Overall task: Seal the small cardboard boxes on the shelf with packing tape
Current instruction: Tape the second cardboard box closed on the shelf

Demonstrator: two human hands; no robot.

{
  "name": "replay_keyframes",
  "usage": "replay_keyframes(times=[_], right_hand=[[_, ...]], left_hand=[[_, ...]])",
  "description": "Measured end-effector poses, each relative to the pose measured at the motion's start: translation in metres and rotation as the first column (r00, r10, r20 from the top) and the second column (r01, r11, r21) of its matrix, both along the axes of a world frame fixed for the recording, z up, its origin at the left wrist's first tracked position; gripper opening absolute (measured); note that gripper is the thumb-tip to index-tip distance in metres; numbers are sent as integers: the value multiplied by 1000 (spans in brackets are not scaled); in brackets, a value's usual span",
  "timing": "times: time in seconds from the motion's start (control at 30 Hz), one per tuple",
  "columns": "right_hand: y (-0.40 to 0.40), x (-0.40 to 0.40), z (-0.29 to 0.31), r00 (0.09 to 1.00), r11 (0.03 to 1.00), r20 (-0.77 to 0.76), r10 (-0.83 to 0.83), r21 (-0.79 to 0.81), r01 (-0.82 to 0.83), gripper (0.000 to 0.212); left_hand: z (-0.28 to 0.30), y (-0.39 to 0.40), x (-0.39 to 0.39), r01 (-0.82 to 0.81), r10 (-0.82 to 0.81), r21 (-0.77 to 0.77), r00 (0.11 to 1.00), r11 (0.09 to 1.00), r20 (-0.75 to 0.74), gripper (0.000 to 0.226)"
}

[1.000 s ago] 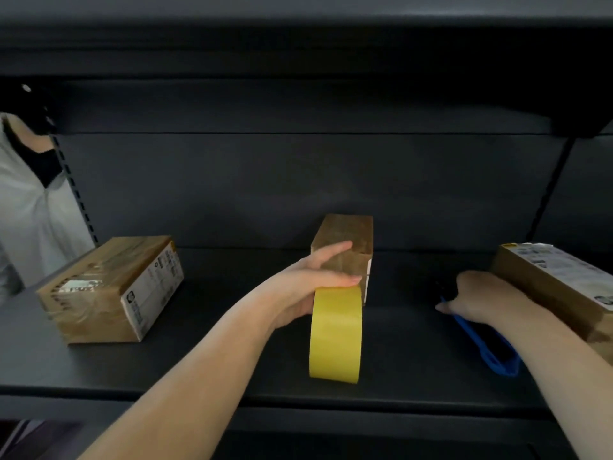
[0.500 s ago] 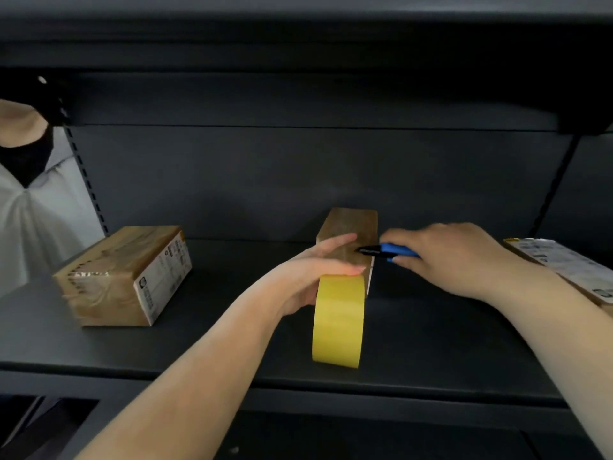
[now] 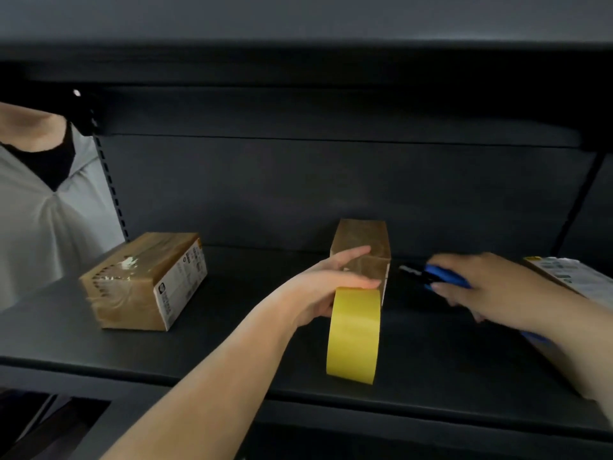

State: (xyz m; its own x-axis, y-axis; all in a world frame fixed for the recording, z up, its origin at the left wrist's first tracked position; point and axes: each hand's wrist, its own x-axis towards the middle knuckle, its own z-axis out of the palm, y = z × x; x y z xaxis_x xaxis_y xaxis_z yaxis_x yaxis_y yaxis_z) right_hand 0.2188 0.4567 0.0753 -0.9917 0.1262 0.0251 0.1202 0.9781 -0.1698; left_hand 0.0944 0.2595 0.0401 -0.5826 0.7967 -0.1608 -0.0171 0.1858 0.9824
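Dark metal shelf (image 3: 232, 353), back panel behind, another person in grey top at far left edge. Taped box (image 3: 146, 280) well off to left of left hand. Small upright box (image 3: 361, 254) right at left hand (image 3: 325, 287), long axis vertical. Left hand curled over tape roll (image 3: 355, 333), fingers pressing roll's top against box front. Right hand (image 3: 491, 290) gripping blue cutter (image 3: 441, 277), blade pointing left toward box, just beside it, not touching. Likely next: cut tape at box's right edge.
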Motion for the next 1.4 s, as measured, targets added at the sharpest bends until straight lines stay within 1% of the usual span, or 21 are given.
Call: replay_keyframes(times=[0.03, 0.07, 0.17, 0.23, 0.27, 0.3, 0.33, 0.37, 0.43, 0.47, 0.5, 0.53, 0.57, 0.63, 0.7, 0.8, 0.93, 1.03, 1.17, 1.3, 1.4], right_hand=[[8, 3, -3, 1000, 996, -1, -29, -82, 29, 9], [15, 5, -8, 998, 994, 31, -59, -93, 62, 2], [24, -3, -36, 971, 987, 188, -148, -33, 157, 20], [22, -12, -50, 957, 979, 216, -195, -20, 204, 20], [21, -16, -53, 949, 976, 231, -214, 24, 215, 20], [20, -19, -53, 950, 972, 209, -234, 79, 222, 31], [18, -23, -48, 962, 966, 127, -241, 128, 225, 47], [14, -28, -41, 980, 974, 11, -201, 113, 198, 60], [-1, -42, -24, 973, 999, -232, -12, -45, 2, 74], [-8, -52, -19, 949, 990, -305, 81, -82, -111, 74], [-15, -63, -17, 936, 981, -322, 144, -77, -178, 69], [-20, -74, -19, 939, 978, -297, 173, -62, -200, 61], [-23, -83, -25, 947, 979, -273, 171, -58, -194, 55], [-22, -94, -40, 932, 978, -329, 151, -87, -189, 53], [-18, -99, -50, 897, 976, -422, 132, -104, -193, 53], [-18, -100, -53, 882, 977, -458, 115, -108, -184, 57], [-22, -95, -46, 898, 987, -412, 153, 18, -160, 74], [-30, -87, -36, 859, 990, -496, 132, 29, -135, 75], [-48, -79, -41, 801, 977, -568, 187, 193, -91, 63], [-52, -66, -47, 808, 943, -533, 251, 323, -80, 74], [-55, -60, -47, 821, 942, -505, 266, 316, -111, 78]], left_hand=[[1, -1, 2, -2, 2, -5, 1000, 1000, 8, 70], [2, -1, 4, -6, 6, -4, 1000, 1000, 18, 71], [3, -2, 8, -5, 4, 5, 999, 1000, 34, 73], [4, -2, 9, -8, 8, -2, 999, 1000, 35, 75], [5, -2, 9, -10, 11, -4, 999, 1000, 32, 76], [5, -2, 9, -10, 10, -8, 1000, 1000, 27, 76], [5, -2, 8, -6, 7, -10, 1000, 1000, 20, 76], [4, -2, 8, 0, 0, -10, 1000, 1000, 15, 77], [2, -2, 8, 25, -25, -1, 1000, 1000, 12, 78], [2, -2, 8, 38, -38, 9, 999, 999, 13, 79], [1, -2, 8, 48, -48, 23, 999, 999, 17, 80], [1, -1, 7, 57, -58, 39, 998, 998, 26, 82], [0, 0, 5, 62, -64, 52, 997, 997, 38, 83], [-2, 1, 2, 69, -74, 75, 995, 995, 66, 87], [-5, -1, -1, 98, -107, 107, 990, 989, 87, 88], [-7, -10, -4, 103, -114, 134, 990, 986, 80, 89], [-9, -35, -14, -16, 12, 125, 999, 992, 30, 97], [-10, -58, -23, -82, 76, 165, 996, 983, 37, 99], [-11, -81, -30, -146, 128, 218, 987, 965, 96, 88], [-10, -98, -34, -171, 140, 253, 981, 952, 138, 70], [-10, -104, -37, -169, 137, 250, 981, 953, 140, 61]])
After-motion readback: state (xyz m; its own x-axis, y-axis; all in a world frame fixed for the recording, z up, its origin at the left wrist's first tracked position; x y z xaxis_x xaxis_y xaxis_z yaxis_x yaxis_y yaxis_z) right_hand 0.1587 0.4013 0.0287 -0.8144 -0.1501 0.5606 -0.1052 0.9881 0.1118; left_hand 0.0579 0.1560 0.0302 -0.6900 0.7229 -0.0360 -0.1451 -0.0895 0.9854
